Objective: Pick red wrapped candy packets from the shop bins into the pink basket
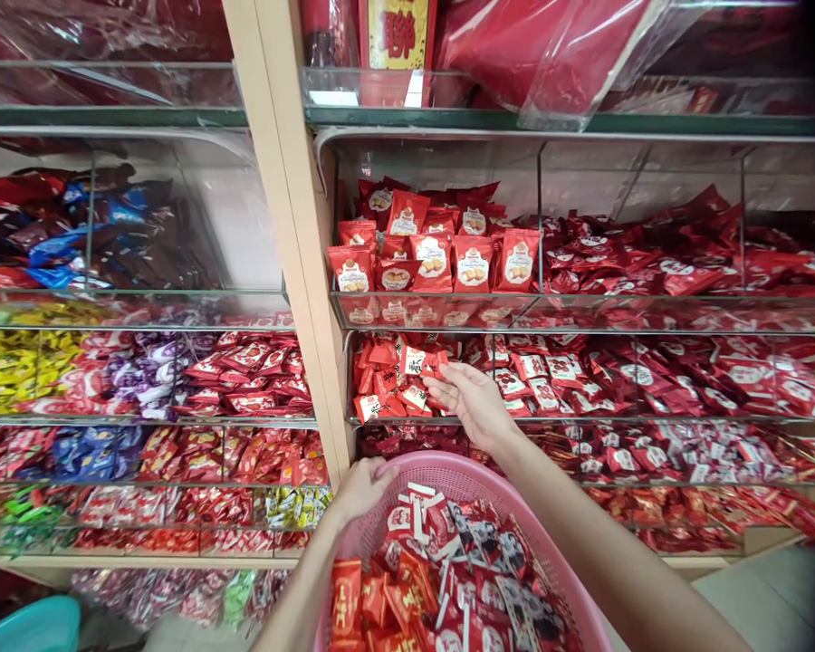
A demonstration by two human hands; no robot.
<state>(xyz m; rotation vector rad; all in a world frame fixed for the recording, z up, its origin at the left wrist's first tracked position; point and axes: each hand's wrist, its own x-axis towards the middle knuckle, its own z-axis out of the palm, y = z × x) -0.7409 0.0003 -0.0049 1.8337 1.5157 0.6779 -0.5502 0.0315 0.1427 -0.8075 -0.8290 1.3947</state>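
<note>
My left hand (367, 489) is closed on the upper left rim of a pink plastic basket (441, 464). Wrapped candies in red, white, orange and black lie inside the basket. My right hand (472, 398) reaches to a shelf compartment above the basket, with thumb and fingers pinching a red-and-white candy packet (417, 360). Under and around that packet lie more red candies (380, 385) of a similar look, in a glass-fronted compartment.
A wooden post (278, 181) divides the shelves. Glass shelf edges (584, 330) run above and below my right hand. Red biscuit packets (431, 258) stand on the shelf above. Yellow candies (27, 362) fill a left compartment. A turquoise basin (31, 629) sits at lower left.
</note>
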